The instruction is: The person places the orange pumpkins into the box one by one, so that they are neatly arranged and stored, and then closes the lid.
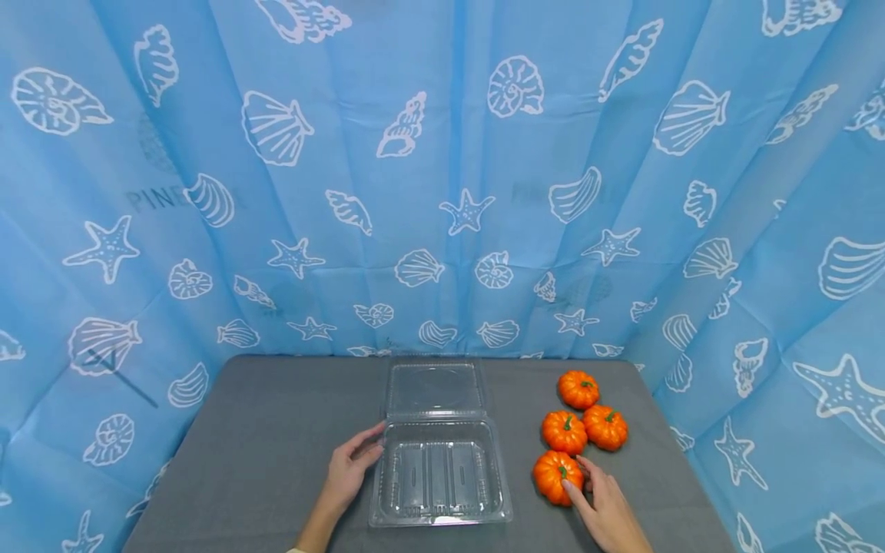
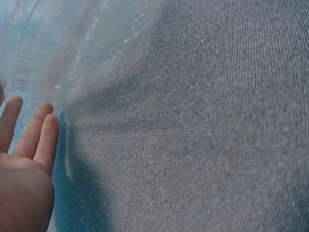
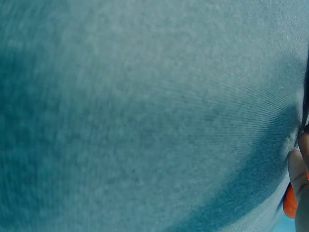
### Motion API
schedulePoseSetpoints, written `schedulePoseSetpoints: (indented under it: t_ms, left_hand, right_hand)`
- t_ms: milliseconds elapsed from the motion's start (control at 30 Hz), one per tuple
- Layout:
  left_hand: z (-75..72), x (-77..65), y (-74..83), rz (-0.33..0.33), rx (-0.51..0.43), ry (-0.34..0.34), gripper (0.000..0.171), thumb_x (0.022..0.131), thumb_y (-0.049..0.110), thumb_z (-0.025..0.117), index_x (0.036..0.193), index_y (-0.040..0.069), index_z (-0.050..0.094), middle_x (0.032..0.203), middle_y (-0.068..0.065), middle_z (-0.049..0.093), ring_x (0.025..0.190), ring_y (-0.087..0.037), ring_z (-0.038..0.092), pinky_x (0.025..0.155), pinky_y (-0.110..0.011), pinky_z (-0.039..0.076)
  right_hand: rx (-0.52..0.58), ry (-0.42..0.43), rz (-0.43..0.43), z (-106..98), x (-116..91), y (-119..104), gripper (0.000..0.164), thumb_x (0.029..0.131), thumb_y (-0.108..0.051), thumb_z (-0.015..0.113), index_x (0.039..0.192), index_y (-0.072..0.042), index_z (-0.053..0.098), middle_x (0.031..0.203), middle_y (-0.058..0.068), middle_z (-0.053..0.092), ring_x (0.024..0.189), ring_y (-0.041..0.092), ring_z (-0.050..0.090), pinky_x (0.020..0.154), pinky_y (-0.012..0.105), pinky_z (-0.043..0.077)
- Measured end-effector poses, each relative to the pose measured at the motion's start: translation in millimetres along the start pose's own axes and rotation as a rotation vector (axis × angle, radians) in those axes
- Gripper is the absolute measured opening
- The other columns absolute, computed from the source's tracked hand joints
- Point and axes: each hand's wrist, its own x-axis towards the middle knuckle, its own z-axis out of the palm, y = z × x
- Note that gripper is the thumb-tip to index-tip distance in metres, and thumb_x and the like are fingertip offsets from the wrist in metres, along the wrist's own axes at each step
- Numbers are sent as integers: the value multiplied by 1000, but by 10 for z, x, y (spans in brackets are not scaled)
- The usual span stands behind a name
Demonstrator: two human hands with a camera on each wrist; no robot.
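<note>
A clear plastic clamshell container sits on the grey table with its lid laid back toward the curtain. My left hand is at the container's left side, fingertips right at the rim by the hinge. In the left wrist view its fingers are fairly straight beside the clear plastic. On the right, my right hand grips the nearest small orange pumpkin, thumb on top near the stem and fingers at its far right side. Only a sliver of this pumpkin shows in the right wrist view.
Behind the gripped pumpkin, three more stand close together: a left one, a right one and a far one. A blue curtain with white shell prints hangs around the grey tabletop.
</note>
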Motion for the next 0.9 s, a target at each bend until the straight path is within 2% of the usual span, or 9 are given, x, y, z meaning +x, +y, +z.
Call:
schedulePoseSetpoints:
  t_ms: [167, 300, 433, 600, 733, 900]
  left_hand:
    - [20, 8, -22, -73, -47, 6, 40, 92, 5, 71, 132, 2, 67, 139, -16, 66, 112, -16, 73, 88, -13, 54]
    - [30, 10, -53, -105, -98, 10, 41, 93, 5, 70, 133, 1, 66, 141, -17, 64, 114, -21, 73, 87, -16, 57]
    - [29, 11, -74, -126, -131, 16, 41, 92, 6, 72, 133, 1, 66, 141, -16, 64, 113, -17, 72, 86, -18, 58]
    - [-4, 8, -110, -124, -161, -13, 45, 91, 9, 75, 134, 2, 65, 142, -16, 64, 111, -10, 72, 88, -17, 57]
    - [-31, 11, -144, -91, -211, -57, 48, 90, 2, 73, 136, -2, 62, 144, -19, 60, 113, -16, 73, 91, -18, 57]
    - [-46, 4, -178, -103, -233, -32, 48, 88, 3, 75, 135, -2, 64, 141, -16, 62, 113, -14, 72, 92, -17, 56]
  right_hand:
    - [7, -39, 29, -21, -14, -24, 68, 100, -54, 58, 145, -4, 50, 107, 4, 65, 86, 13, 48, 73, 32, 43]
    - [12, -22, 14, 0, -30, -20, 67, 99, -55, 60, 145, -7, 50, 118, 6, 66, 89, 11, 50, 74, 31, 45]
    - [50, 13, -1, 32, -44, -19, 64, 98, -53, 63, 145, -11, 51, 127, 7, 64, 87, 6, 53, 72, 27, 48]
    - [157, 41, -9, 61, -45, -54, 62, 94, -48, 70, 143, -13, 53, 127, 8, 63, 79, -1, 52, 65, 21, 50]
    - [192, 73, -31, 73, -43, -88, 60, 92, -44, 74, 140, -14, 55, 125, 9, 63, 76, -1, 51, 65, 20, 50]
    - [223, 105, -73, 69, -42, -152, 56, 90, -37, 78, 137, -13, 58, 120, 9, 62, 72, 1, 49, 62, 20, 49]
